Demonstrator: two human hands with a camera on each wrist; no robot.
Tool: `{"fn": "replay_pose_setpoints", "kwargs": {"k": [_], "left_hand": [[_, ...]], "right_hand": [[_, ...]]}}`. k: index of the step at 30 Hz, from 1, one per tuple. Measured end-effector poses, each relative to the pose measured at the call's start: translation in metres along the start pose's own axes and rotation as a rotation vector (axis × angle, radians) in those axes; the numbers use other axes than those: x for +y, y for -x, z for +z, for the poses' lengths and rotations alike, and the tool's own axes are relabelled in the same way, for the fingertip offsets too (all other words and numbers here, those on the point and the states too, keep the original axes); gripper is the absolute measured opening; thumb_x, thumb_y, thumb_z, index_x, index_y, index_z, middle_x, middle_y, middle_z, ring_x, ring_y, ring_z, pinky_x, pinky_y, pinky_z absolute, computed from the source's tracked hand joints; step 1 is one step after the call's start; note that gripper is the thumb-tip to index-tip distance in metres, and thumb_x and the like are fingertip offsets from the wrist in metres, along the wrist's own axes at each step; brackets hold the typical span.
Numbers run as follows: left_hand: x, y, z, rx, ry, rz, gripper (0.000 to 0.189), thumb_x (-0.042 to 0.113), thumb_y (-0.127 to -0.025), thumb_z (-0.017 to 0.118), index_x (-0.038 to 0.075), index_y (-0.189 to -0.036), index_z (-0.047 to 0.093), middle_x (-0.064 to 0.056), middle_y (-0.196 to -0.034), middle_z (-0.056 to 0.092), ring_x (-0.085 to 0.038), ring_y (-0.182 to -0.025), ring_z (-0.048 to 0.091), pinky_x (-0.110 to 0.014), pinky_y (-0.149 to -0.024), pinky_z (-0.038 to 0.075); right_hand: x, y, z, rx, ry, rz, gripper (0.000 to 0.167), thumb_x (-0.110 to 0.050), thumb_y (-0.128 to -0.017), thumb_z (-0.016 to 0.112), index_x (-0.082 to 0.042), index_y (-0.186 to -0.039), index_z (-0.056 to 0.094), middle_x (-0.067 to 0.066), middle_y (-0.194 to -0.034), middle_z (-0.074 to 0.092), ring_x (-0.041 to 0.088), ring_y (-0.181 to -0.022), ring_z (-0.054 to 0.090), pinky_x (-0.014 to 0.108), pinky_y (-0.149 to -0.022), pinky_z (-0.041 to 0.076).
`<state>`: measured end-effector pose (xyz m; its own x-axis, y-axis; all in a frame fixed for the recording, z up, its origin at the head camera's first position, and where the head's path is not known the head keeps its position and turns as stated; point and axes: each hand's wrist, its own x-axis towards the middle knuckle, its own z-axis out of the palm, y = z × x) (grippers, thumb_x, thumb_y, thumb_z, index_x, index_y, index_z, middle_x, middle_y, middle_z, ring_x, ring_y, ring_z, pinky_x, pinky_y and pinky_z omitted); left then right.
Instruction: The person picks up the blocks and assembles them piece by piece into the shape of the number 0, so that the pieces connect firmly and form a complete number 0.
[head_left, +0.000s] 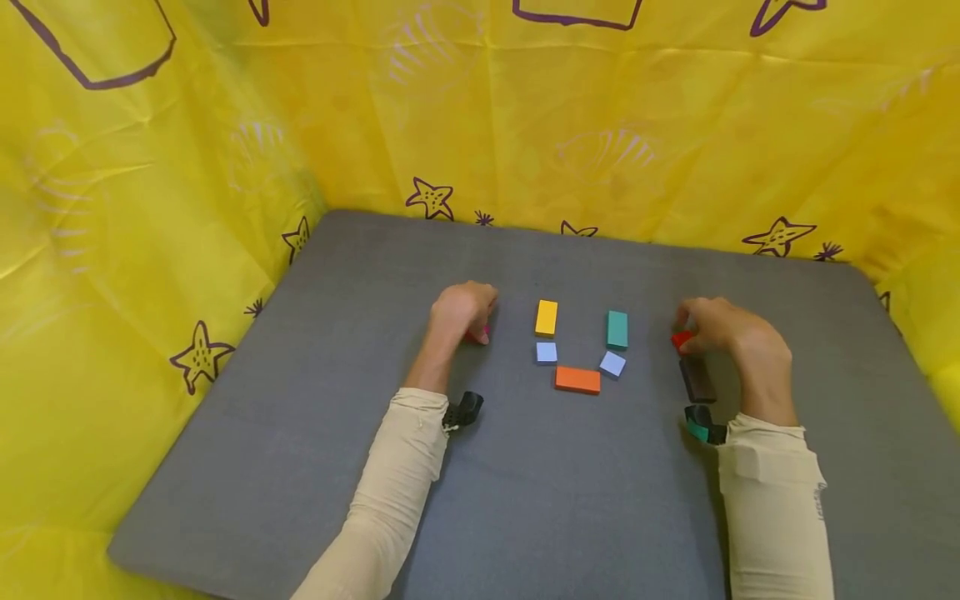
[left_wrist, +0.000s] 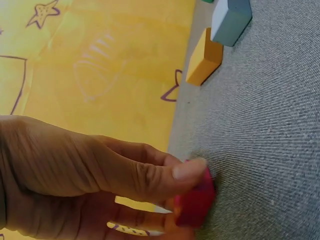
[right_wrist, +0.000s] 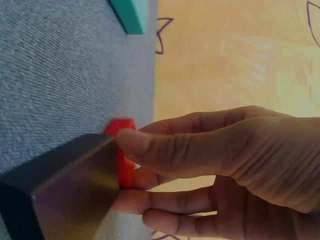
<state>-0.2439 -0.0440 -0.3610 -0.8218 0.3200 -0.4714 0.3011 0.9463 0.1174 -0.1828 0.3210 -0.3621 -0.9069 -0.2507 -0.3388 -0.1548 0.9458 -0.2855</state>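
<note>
My left hand pinches a small pinkish-red block between thumb and fingers, low over the grey surface; the fingers hide most of it in the head view. On the right, my right hand holds a small red block with thumb and fingertips. That block sits at the far end of a dark brown, nearly black block; whether the two touch is hard to tell. Between the hands lie a yellow block, a green block, two pale blue blocks, one left and one right, and an orange block.
The blocks between the hands form a U shape on the grey padded surface. A yellow cloth with purple starfish drawings rises behind and at both sides. Each wrist wears a dark camera mount, one left and one right.
</note>
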Motion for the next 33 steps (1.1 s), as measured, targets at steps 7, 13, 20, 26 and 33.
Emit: {"fn": "replay_pose_setpoints", "kwargs": {"k": [7, 13, 20, 26, 33], "left_hand": [[0.001, -0.024, 0.007, 0.19, 0.26, 0.034, 0.039, 0.015, -0.083, 0.088, 0.007, -0.1, 0.054, -0.009, -0.094, 0.06, -0.023, -0.076, 0.062, -0.032, -0.068, 0.048], [0.006, -0.055, 0.014, 0.352, 0.32, 0.136, 0.035, 0.022, -0.086, 0.086, 0.006, -0.103, 0.06, -0.008, -0.094, 0.059, -0.025, -0.09, 0.055, -0.034, -0.076, 0.042], [0.018, -0.08, 0.009, 0.36, 0.343, 0.18, 0.029, 0.029, -0.092, 0.08, 0.008, -0.097, 0.06, -0.006, -0.093, 0.056, -0.024, -0.089, 0.054, -0.032, -0.075, 0.039], [0.023, -0.086, 0.006, 0.315, 0.344, 0.19, 0.025, 0.03, -0.097, 0.074, 0.009, -0.1, 0.061, -0.006, -0.093, 0.056, -0.023, -0.091, 0.055, -0.032, -0.077, 0.039], [0.029, -0.092, 0.009, 0.296, 0.346, 0.268, 0.02, 0.026, -0.1, 0.07, 0.008, -0.109, 0.066, -0.008, -0.103, 0.064, -0.022, -0.095, 0.056, -0.031, -0.082, 0.042]], "right_hand": [[-0.003, -0.015, 0.008, 0.138, 0.023, -0.012, 0.021, -0.001, -0.088, 0.078, 0.005, -0.104, 0.064, 0.023, -0.098, 0.07, 0.033, -0.083, 0.062, 0.052, -0.078, 0.054], [-0.01, -0.034, 0.014, 0.219, -0.035, 0.001, 0.02, -0.004, -0.092, 0.076, 0.005, -0.105, 0.064, 0.025, -0.097, 0.069, 0.038, -0.083, 0.062, 0.055, -0.08, 0.052], [-0.018, -0.053, 0.016, 0.247, -0.122, 0.017, 0.023, -0.012, -0.093, 0.078, 0.003, -0.103, 0.064, 0.022, -0.094, 0.062, 0.038, -0.087, 0.055, 0.051, -0.08, 0.047], [-0.029, -0.065, 0.019, 0.248, -0.165, 0.027, 0.026, -0.012, -0.094, 0.076, 0.005, -0.11, 0.065, 0.026, -0.104, 0.065, 0.04, -0.095, 0.056, 0.054, -0.087, 0.049], [-0.033, -0.072, 0.025, 0.271, -0.178, -0.02, 0.03, -0.008, -0.097, 0.072, 0.008, -0.121, 0.065, 0.031, -0.116, 0.067, 0.043, -0.104, 0.061, 0.058, -0.098, 0.051]]}}
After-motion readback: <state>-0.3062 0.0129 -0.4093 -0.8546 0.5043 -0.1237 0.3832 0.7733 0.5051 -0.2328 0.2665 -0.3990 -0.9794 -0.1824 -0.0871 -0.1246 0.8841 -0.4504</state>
